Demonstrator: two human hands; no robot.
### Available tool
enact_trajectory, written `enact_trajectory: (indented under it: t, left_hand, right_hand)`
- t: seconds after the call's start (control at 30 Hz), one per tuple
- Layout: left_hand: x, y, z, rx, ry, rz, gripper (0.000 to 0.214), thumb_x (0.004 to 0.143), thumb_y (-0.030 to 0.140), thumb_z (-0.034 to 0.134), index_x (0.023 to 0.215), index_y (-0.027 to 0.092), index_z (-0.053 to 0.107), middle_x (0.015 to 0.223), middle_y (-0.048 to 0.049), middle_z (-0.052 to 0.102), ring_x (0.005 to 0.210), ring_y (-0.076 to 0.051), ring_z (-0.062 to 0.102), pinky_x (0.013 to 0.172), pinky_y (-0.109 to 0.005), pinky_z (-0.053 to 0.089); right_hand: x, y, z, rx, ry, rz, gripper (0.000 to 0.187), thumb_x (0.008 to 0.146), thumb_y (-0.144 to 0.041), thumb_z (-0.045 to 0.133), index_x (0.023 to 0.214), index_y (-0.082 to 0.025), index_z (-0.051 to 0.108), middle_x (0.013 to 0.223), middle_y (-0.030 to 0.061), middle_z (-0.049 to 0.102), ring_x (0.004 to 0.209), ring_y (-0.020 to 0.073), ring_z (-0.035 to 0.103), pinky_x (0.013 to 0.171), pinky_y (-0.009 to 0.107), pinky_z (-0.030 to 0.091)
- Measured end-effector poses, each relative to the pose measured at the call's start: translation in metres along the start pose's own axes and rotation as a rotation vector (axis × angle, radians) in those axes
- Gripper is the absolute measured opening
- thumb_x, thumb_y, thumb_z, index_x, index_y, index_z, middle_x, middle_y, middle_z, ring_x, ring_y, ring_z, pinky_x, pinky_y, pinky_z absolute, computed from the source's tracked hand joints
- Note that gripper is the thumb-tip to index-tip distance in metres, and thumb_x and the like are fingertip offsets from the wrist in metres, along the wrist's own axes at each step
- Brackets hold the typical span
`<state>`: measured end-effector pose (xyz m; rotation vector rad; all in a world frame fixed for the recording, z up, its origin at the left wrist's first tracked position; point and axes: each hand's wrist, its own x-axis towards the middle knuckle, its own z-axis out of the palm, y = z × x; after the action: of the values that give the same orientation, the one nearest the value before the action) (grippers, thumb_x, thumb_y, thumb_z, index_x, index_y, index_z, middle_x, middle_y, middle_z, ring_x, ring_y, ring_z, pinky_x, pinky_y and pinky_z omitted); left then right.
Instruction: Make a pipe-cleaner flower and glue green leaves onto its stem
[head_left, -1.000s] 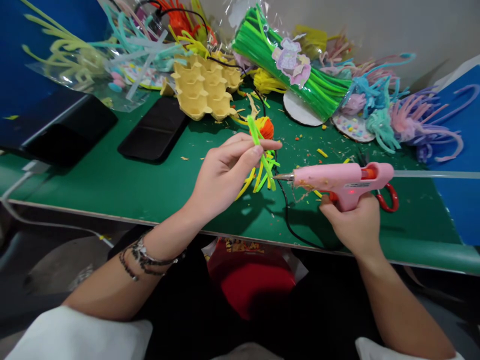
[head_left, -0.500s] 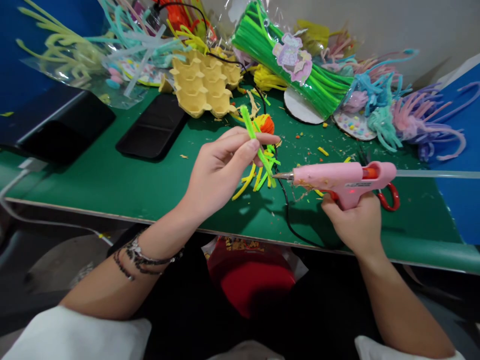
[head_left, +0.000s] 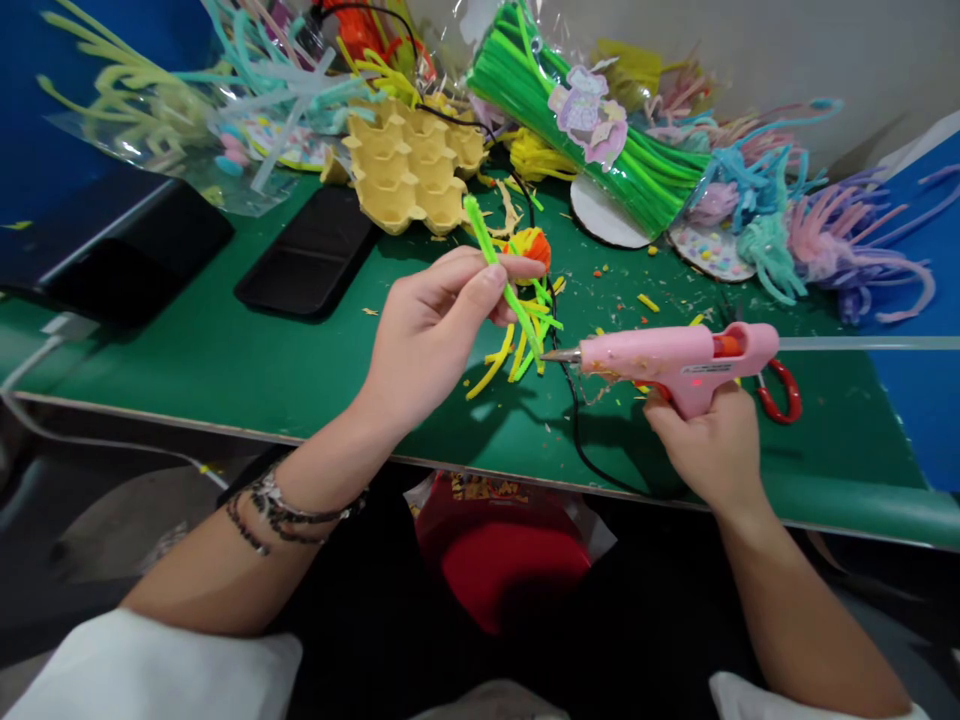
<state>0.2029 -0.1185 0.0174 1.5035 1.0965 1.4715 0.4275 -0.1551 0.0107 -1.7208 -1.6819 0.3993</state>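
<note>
Between thumb and fingers, my left hand [head_left: 442,325] pinches a bright green pipe cleaner [head_left: 481,230] that slants down to the right. My right hand [head_left: 709,435] is wrapped round the handle of a pink hot glue gun [head_left: 649,358], its small red light lit. The gun's metal nozzle [head_left: 561,355] points left and meets, or nearly meets, the pipe cleaner's lower end. Just behind and below my left fingers lie short green and yellow pipe cleaner pieces [head_left: 495,375] and an orange and yellow ball [head_left: 534,246], partly covered by a finger.
A black phone [head_left: 307,255] and a black device [head_left: 142,245] lie left on the green table [head_left: 300,380]. Behind are a yellow egg carton [head_left: 409,170] and a bag of green pipe cleaners [head_left: 592,120]. Red-handled scissors [head_left: 787,392] lie behind the glue gun, whose black cord [head_left: 576,430] crosses the table.
My left hand has shifted slightly left and up with the pipe cleaner. The glue gun has also moved a little left, its nozzle staying at the pipe cleaner's lower end.
</note>
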Motion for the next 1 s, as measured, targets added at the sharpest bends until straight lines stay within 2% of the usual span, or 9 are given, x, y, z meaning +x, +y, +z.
enact_trajectory:
  t: [0.37,0.6,0.7,1.0]
  left_hand:
    - [0.001,-0.002,-0.005,0.018,0.07,-0.007,0.023,0.089,0.039,0.052,0.09,0.027,0.072,0.075,0.0,0.063,0.073,-0.013,0.061,0.069,-0.027,0.05]
    - [-0.001,0.003,0.0,0.025,0.013,0.018,0.023,0.089,0.036,0.053,0.084,0.024,0.072,0.075,-0.0001,0.065,0.071,-0.012,0.059,0.071,-0.028,0.05]
    - [-0.003,0.007,0.003,0.078,-0.018,0.019,0.023,0.089,0.033,0.053,0.083,0.023,0.073,0.072,0.0,0.065,0.076,-0.014,0.06,0.073,-0.029,0.049]
    - [-0.005,0.003,0.004,-0.003,-0.015,-0.028,0.023,0.089,0.035,0.053,0.088,0.024,0.073,0.07,-0.0002,0.064,0.074,-0.014,0.06,0.073,-0.029,0.049]
  right_hand:
    - [0.005,0.007,0.003,-0.01,0.011,-0.017,0.013,0.058,-0.028,0.056,0.055,-0.023,0.045,0.047,-0.003,0.047,0.045,0.0143,0.044,0.045,0.029,0.039]
    - [0.0,-0.001,0.001,0.106,0.107,0.14,0.024,0.059,-0.038,0.067,0.059,-0.023,0.048,0.046,-0.0019,0.052,0.041,0.0149,0.048,0.04,0.028,0.038]
    - [-0.003,-0.005,0.001,0.112,0.084,0.1,0.03,0.058,-0.04,0.069,0.056,-0.024,0.045,0.044,-0.0028,0.048,0.038,0.0128,0.043,0.037,0.027,0.035]
    - [-0.002,-0.004,0.0,0.021,0.033,0.02,0.019,0.06,-0.031,0.059,0.053,-0.024,0.044,0.042,-0.0031,0.043,0.039,0.0121,0.039,0.038,0.028,0.033]
